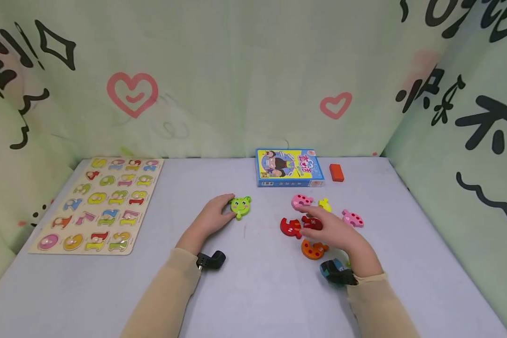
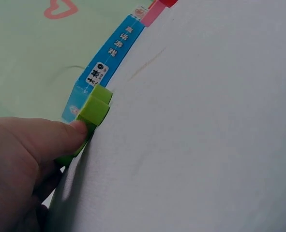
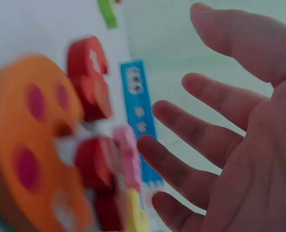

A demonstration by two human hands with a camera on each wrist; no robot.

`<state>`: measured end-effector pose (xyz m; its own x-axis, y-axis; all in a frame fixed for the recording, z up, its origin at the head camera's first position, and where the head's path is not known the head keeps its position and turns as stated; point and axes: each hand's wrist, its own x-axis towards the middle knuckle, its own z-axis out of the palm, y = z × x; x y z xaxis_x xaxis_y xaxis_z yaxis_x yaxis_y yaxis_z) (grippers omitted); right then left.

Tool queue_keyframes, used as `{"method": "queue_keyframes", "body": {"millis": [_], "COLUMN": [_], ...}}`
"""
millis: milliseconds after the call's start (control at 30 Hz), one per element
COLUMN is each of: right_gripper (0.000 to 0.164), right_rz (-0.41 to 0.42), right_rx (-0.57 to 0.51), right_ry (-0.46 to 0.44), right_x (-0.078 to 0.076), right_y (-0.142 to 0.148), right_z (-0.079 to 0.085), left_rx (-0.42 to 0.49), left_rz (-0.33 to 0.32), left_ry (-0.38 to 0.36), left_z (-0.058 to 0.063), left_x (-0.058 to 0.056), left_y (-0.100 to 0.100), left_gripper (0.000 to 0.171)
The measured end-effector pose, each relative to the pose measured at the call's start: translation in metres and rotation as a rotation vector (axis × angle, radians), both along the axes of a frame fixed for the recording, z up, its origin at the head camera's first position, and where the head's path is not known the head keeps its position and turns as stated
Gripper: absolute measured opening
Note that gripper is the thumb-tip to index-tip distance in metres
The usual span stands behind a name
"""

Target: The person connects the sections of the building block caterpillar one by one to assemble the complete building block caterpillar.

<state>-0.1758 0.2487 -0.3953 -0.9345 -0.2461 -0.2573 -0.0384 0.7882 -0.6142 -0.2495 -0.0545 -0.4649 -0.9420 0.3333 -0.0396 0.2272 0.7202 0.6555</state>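
My left hand (image 1: 213,217) pinches a green frog-shaped wooden piece (image 1: 241,207) by its left edge. In the left wrist view the thumb presses against the side of this frog piece (image 2: 95,111), close over the table. My right hand (image 1: 335,230) hovers with spread fingers over several animal-shaped pieces and holds none. Near its fingertips are a red piece (image 1: 290,228), a dark red piece (image 1: 312,222), partly covered, and a pink spotted piece (image 1: 301,201). An orange spotted piece (image 1: 313,249) lies below the hand, large in the right wrist view.
A number puzzle board (image 1: 82,228) lies on the left. At the back stand a blue and yellow box (image 1: 287,168) and an orange-red block (image 1: 336,172). A yellow piece (image 1: 325,204) and another pink piece (image 1: 353,218) flank the right hand. Fabric walls (image 1: 236,94) enclose the table.
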Motion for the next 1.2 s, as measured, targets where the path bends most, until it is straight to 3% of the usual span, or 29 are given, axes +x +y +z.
{"method": "queue_keyframes", "body": {"millis": [167,467,967,1200], "right_gripper": [0.068,0.061,0.056,0.057], "right_rz": [0.053,0.008,0.047,0.014], "right_rx": [0.069,0.204,0.121,-0.009], "right_ry": [0.028,0.113,0.119,0.053], "right_x": [-0.003,-0.008,-0.008,-0.007], "right_y": [-0.015,-0.025,-0.03,-0.031], "right_z": [-0.017,-0.034,-0.034,-0.026], "left_rx": [0.003,0.011,0.013,0.014], "left_rz": [0.005,0.003,0.003,0.003], "left_ry": [0.0,0.002,-0.002,0.008], "left_z": [0.0,0.0,-0.002,-0.001], "left_x": [0.0,0.0,0.001,-0.001], "left_y": [0.0,0.0,-0.003,-0.002], "left_gripper": [0.053,0.053,0.052,0.053]}}
